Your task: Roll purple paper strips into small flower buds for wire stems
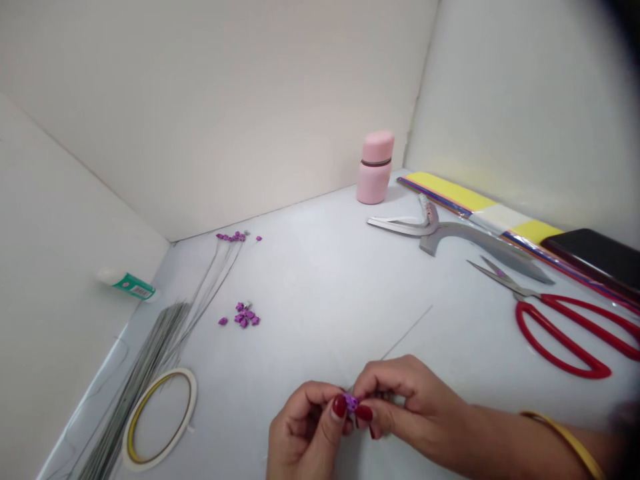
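My left hand (305, 430) and my right hand (403, 407) meet low in the view, their fingertips pinching a small purple bead-like piece (351, 403). A thin grey wire (405, 332) runs up and right from between my fingers, and its lower end is hidden there. Beyond my hands, a loose group of purple pieces (244, 315) lies on the white table (320, 267). Further back, more purple pieces (231, 236) sit at the tips of several thin wires. A bundle of grey wires (147, 367) lies left of my hands.
A tape roll (160, 420) lies at the front left, and a glue stick (131, 285) at the left wall. Red-handled scissors (565, 333), a grey metal tool (450, 233), coloured paper strips (450, 193), a black phone (595, 260) and a pink flask (375, 167) stand right and behind.
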A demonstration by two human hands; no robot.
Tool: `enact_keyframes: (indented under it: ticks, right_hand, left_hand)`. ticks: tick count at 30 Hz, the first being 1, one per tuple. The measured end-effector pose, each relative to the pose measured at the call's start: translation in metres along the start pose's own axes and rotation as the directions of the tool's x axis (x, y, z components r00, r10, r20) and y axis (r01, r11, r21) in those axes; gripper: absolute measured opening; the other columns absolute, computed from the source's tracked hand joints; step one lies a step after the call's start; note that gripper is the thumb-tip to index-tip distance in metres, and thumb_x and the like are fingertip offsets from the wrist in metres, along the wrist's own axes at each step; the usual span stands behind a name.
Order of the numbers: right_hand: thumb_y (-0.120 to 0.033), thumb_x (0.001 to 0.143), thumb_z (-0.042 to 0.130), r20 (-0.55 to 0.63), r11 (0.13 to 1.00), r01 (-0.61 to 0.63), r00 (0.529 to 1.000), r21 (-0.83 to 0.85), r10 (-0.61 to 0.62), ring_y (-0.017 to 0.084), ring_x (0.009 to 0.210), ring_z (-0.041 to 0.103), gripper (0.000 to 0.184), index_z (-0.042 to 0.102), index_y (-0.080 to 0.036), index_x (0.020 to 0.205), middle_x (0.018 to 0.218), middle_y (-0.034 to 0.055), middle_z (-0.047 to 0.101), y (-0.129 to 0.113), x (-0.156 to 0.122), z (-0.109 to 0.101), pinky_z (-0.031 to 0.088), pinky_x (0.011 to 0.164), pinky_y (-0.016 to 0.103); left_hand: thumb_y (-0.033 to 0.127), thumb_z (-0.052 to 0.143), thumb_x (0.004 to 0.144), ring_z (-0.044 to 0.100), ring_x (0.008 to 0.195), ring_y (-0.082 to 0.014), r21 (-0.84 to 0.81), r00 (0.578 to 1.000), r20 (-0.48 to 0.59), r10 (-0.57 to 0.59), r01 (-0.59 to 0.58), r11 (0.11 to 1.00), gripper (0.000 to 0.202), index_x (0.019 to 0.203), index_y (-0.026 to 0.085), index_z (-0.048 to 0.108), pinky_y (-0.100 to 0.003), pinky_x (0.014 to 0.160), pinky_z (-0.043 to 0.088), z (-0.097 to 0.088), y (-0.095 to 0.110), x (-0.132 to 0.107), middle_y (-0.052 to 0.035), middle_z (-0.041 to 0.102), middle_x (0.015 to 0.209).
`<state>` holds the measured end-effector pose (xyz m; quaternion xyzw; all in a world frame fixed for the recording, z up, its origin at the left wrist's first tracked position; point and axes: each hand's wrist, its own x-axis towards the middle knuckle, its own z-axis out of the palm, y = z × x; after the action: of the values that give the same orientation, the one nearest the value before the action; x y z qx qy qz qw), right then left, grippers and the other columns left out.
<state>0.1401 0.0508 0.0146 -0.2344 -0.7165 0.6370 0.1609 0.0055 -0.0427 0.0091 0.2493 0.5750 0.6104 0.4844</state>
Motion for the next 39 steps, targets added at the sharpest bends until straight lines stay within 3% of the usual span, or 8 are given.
enact_keyframes:
  ticks: [3, 7, 16, 21, 27, 32, 37, 39]
  right_hand:
    - [-0.032, 0.078, 0.060, 0.041, 0.959, -0.081, 0.997, 0.271, 0.073, 0.009, 0.055, 0.051, 0.019, 0.057, -0.013, 0.076, 0.065, 0.0032, 0.063, 0.002, 0.002, 0.002, 0.041, 0.053, 0.020]
    - [-0.035, 0.074, 0.064, 0.129, 0.836, -0.232, 0.973, 0.498, 0.193, 0.006, 0.050, 0.052, 0.025, 0.052, -0.013, 0.072, 0.064, 0.0026, 0.064, 0.003, 0.008, 0.002, 0.037, 0.046, 0.016]
    - [-0.032, 0.061, 0.075, 0.317, 0.691, -0.468, 0.883, 0.550, 0.346, 0.007, 0.045, 0.056, 0.031, 0.052, -0.012, 0.069, 0.060, 0.0021, 0.065, 0.004, 0.010, -0.006, 0.037, 0.040, 0.013]
    - [-0.030, 0.063, 0.074, 0.188, 0.759, -0.383, 0.923, 0.526, 0.336, 0.008, 0.047, 0.057, 0.027, 0.055, -0.012, 0.067, 0.058, 0.0005, 0.064, 0.009, 0.010, -0.004, 0.037, 0.042, 0.015]
    - [-0.035, 0.066, 0.072, 0.244, 0.722, -0.399, 0.917, 0.566, 0.315, 0.006, 0.045, 0.056, 0.029, 0.056, -0.012, 0.071, 0.059, 0.0006, 0.065, 0.006, 0.011, -0.006, 0.036, 0.042, 0.015]
    - [-0.037, 0.070, 0.069, 0.290, 0.712, -0.412, 0.910, 0.568, 0.295, 0.006, 0.044, 0.057, 0.029, 0.055, -0.011, 0.072, 0.059, 0.0011, 0.065, 0.007, 0.011, -0.006, 0.037, 0.041, 0.013]
    - [-0.035, 0.068, 0.071, 0.245, 0.731, -0.389, 0.921, 0.561, 0.302, 0.006, 0.043, 0.056, 0.029, 0.055, -0.011, 0.071, 0.057, 0.0011, 0.065, 0.010, 0.010, -0.004, 0.037, 0.041, 0.014]
    - [-0.036, 0.067, 0.071, 0.240, 0.728, -0.389, 0.921, 0.564, 0.306, 0.006, 0.043, 0.056, 0.029, 0.055, -0.012, 0.070, 0.057, 0.0008, 0.064, 0.009, 0.010, -0.003, 0.037, 0.041, 0.014]
  left_hand:
    - [0.034, 0.078, 0.058, 0.054, 0.045, -0.0044, -0.246, 0.976, 0.033, -0.215, 0.217, 0.945, 0.022, 0.063, 0.016, 0.067, -0.013, 0.049, 0.042, 0.003, -0.002, 0.002, 0.0017, 0.064, 0.049]
    - [0.031, 0.081, 0.052, 0.055, 0.043, -0.0041, -0.302, 0.962, 0.045, -0.268, 0.269, 0.914, 0.024, 0.069, 0.017, 0.072, -0.014, 0.048, 0.043, 0.004, -0.005, 0.004, 0.0005, 0.067, 0.051]
    - [0.027, 0.074, 0.065, 0.056, 0.049, -0.0073, -0.157, 0.973, 0.215, -0.089, 0.124, 0.980, 0.008, 0.069, 0.020, 0.073, -0.018, 0.052, 0.044, -0.006, -0.008, 0.005, -0.0002, 0.066, 0.054]
    - [0.023, 0.066, 0.073, 0.060, 0.062, -0.0114, 0.107, 0.976, 0.160, 0.151, -0.169, 0.980, 0.008, 0.078, 0.022, 0.073, -0.020, 0.060, 0.046, -0.009, -0.009, 0.003, -0.0020, 0.066, 0.065]
    - [0.024, 0.063, 0.075, 0.061, 0.065, -0.0137, 0.095, 0.944, 0.215, 0.251, -0.276, 0.956, 0.019, 0.093, 0.027, 0.069, -0.023, 0.060, 0.049, -0.011, -0.014, 0.003, -0.0018, 0.065, 0.072]
    - [0.018, 0.062, 0.076, 0.061, 0.062, -0.0098, 0.319, 0.866, 0.220, 0.450, -0.499, 0.806, 0.018, 0.092, 0.025, 0.069, -0.016, 0.059, 0.046, -0.011, -0.009, 0.002, -0.0016, 0.068, 0.072]
    - [0.018, 0.059, 0.077, 0.061, 0.060, -0.0099, 0.363, 0.854, 0.229, 0.466, -0.520, 0.773, 0.016, 0.089, 0.023, 0.068, -0.016, 0.056, 0.047, -0.009, -0.011, 0.001, -0.0013, 0.067, 0.070]
    - [0.020, 0.061, 0.076, 0.061, 0.059, -0.0104, 0.370, 0.862, 0.170, 0.477, -0.505, 0.780, 0.017, 0.091, 0.023, 0.067, -0.017, 0.055, 0.049, -0.008, -0.014, 0.000, -0.0011, 0.067, 0.070]
